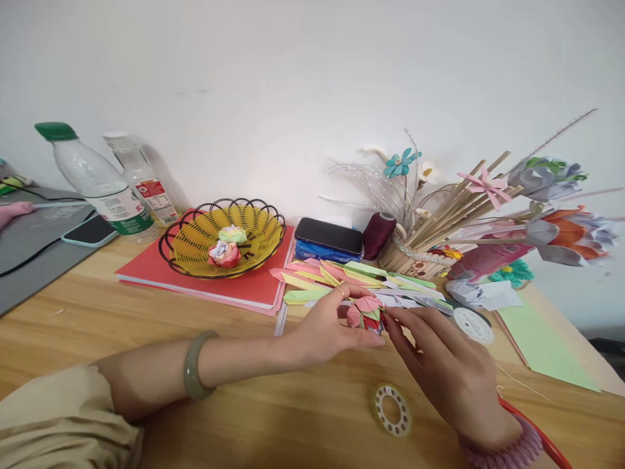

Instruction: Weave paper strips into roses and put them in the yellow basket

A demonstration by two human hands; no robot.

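Across the wooden table [234,417] we work with both hands: our left hand [317,329] is closed around a folded paper bundle [366,314] of pink, green and red, fingers over the top and thumb underneath, while our right hand [446,361] pinches its right edge between thumb and fingertips. The bundle is above the table, in front of the loose folded paper strips [336,277]. We seem to be setting or tightening the folds where the pieces meet; as we judge it, the next move calls for a steady left hold and a light, exact right pinch, since thin paper creases easily. As for writing, the plastic bottle [105,182] wears a green-and-white label with a red mark resembling a K, the glass bottle [151,189] has red-and-white print too small for us to read, the blue packet [325,253] bears white characters we cannot make out, and the white spool [473,324] carries illegible lettering.
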